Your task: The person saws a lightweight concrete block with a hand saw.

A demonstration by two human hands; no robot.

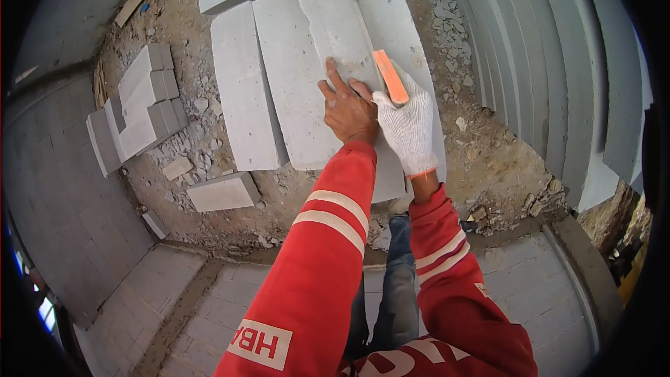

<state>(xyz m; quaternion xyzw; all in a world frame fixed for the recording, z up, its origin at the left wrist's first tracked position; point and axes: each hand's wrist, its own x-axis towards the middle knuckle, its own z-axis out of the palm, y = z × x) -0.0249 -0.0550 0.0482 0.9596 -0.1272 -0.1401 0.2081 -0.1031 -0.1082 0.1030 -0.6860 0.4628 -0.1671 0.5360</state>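
My left hand (349, 113), bare, presses its outstretched fingertips on the end of a long light-grey block (331, 17) that lies on top of other blocks. Beside it, my right hand (410, 124) wears a white knitted glove and is closed around an orange bar-shaped object (391, 78). The object's lower part is hidden by the glove, so its exact kind does not show. It stands against the side of the upper block. Under both hands lie more pale blocks (286, 63), side by side.
Tall curved-looking rows of grey blocks (516, 56) stand at the right. Smaller block pieces (150, 105) lie at the left, with one cut piece (223, 192) nearer. Rubble (199, 126) covers the dirt ground. Grey block walls (70, 223) border the left and near sides.
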